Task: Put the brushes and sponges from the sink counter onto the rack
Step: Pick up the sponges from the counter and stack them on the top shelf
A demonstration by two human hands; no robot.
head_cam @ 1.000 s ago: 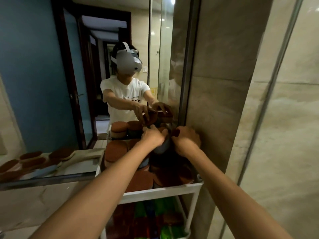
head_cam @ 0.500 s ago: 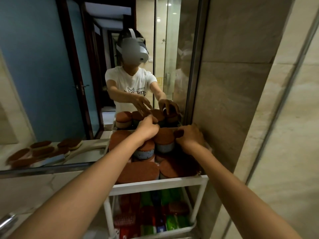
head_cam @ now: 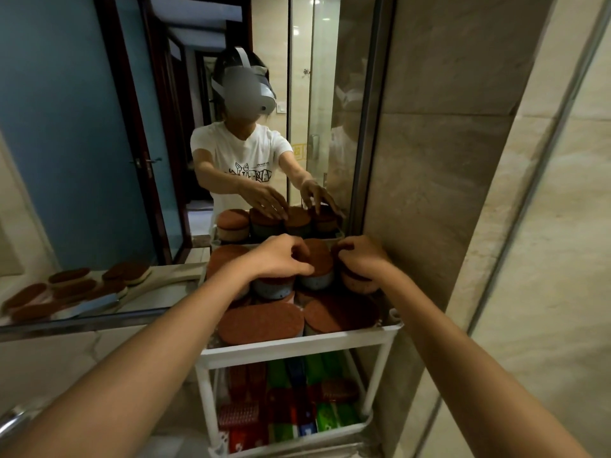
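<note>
Both hands are at the far side of the top shelf of the white tube-framed rack [head_cam: 297, 347]. The right hand [head_cam: 360, 256] has its fingers curled over the brown-topped pink oval sponge [head_cam: 357, 282] in the far right corner, close to the wall. The left hand [head_cam: 281, 259] is bent over the brown-topped blue-grey round sponge [head_cam: 272, 287] further left. I cannot tell whether it pinches the sponge or only touches it.

These sponges look light and soft and would likely squash under pressure, while the coarse scouring face should resist slipping. They are best held gently by the foam sides, since they sit piled on others and could tip. The marble tabletop [head_cam: 66, 358] lies near left.
</note>
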